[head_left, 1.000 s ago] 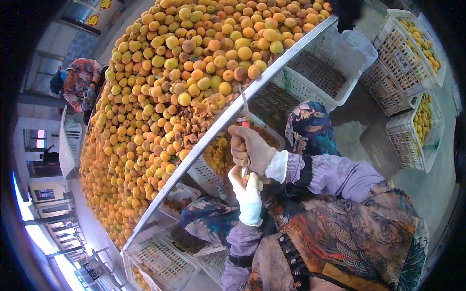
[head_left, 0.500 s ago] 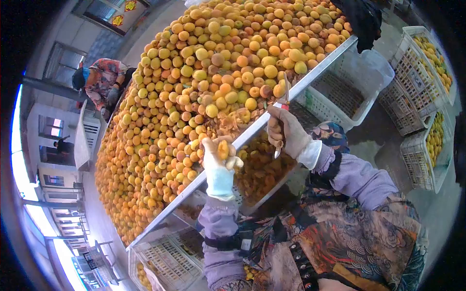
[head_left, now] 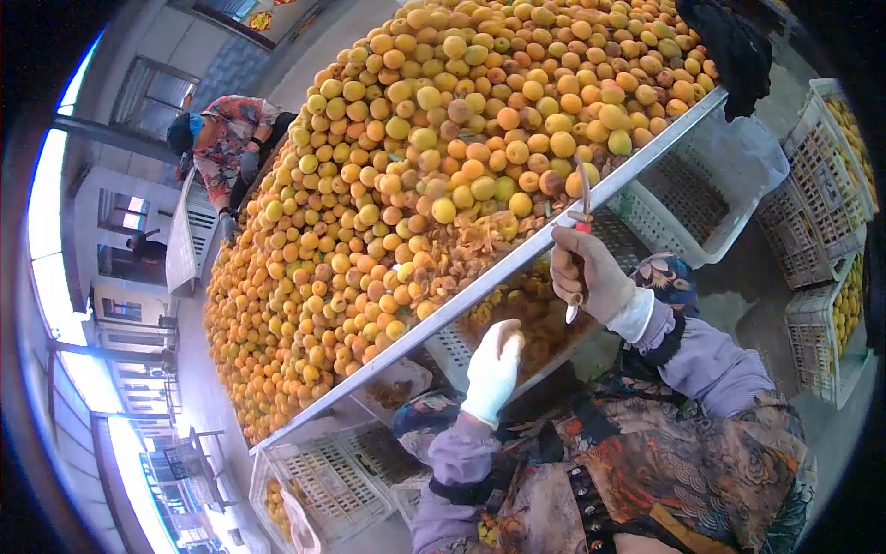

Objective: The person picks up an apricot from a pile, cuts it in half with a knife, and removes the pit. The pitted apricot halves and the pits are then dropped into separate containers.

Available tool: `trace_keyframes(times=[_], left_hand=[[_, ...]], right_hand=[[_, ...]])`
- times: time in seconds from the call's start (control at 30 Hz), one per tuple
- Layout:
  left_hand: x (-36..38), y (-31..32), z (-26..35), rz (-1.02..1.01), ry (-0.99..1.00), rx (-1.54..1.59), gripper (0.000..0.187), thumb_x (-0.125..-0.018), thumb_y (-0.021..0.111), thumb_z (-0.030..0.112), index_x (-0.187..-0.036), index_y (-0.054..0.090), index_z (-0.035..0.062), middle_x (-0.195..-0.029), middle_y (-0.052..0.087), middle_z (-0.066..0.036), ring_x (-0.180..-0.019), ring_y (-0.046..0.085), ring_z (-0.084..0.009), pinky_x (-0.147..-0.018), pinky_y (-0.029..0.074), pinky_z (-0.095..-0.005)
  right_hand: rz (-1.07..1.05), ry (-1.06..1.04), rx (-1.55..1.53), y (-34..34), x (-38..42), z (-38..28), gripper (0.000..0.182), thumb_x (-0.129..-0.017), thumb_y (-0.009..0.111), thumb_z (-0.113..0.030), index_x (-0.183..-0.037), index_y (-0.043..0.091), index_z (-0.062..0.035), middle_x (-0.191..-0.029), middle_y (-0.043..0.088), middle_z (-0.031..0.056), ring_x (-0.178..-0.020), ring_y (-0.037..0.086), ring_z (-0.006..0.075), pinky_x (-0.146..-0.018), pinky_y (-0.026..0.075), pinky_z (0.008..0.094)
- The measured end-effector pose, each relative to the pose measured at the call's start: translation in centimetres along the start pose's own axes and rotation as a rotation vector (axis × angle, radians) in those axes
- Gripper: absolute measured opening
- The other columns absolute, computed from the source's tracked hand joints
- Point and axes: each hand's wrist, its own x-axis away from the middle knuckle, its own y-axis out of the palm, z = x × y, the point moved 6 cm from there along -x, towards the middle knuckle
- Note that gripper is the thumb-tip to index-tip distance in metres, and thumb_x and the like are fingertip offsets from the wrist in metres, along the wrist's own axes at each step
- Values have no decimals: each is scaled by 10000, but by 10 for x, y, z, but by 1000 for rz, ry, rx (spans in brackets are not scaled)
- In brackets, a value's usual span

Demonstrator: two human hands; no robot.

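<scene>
Right-hand fingers (head_left: 591, 277): curled shut around a red-handled tool (head_left: 582, 225), its grip mostly hidden in the fist.
Tool's long axis: held roughly upright in view, curved blade pointed up past the surface's edge, pale end pointed down below the fist.
Left hand (head_left: 496, 365): fingers drawn together, apart from the tool; whether anything is held cannot be told.
Surface (head_left: 480, 279): metal-edged, heaped with orange-yellow fruit (head_left: 369, 212).
Stacked crates (head_left: 808, 203): filled with fruit, set at right.
Room: a co-worker (head_left: 226, 148) is seen beyond the heap.
</scene>
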Motion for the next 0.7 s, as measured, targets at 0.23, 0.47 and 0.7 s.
trace_keyframes(times=[0.23, 0.47, 0.7], left_hand=[[-1, -62, 81, 463, 628, -793, 277, -816, 570, 76, -1088, 594, 24, -1022, 616, -135, -962, 598, -254, -860, 462, -324], [-83, -94, 83, 283, 683, -1123, 354, -791, 583, 145, -1140, 551, 93, -1090, 576, -121, -1036, 526, -306, -866, 447, -393], [-102, -107, 64, 162, 474, -1314, 528, -742, 593, 164, -1255, 472, 132, -1287, 488, -88, -1189, 436, -305, -951, 404, -381]], right_hand=[[-116, -7, 86, 14, 9, -6, 312, -920, 473, -294, -687, 439, -90, -489, 366, 5, -375, 345, 122, -351, 278, 260], [-78, 69, 137, 8, 6, 1, 294, -907, 499, -291, -695, 443, -95, -492, 401, 13, -366, 375, 124, -336, 293, 260], [-17, 163, 91, 6, 4, 4, 245, -880, 556, -266, -723, 490, -90, -524, 440, 17, -366, 377, 131, -333, 301, 272]])
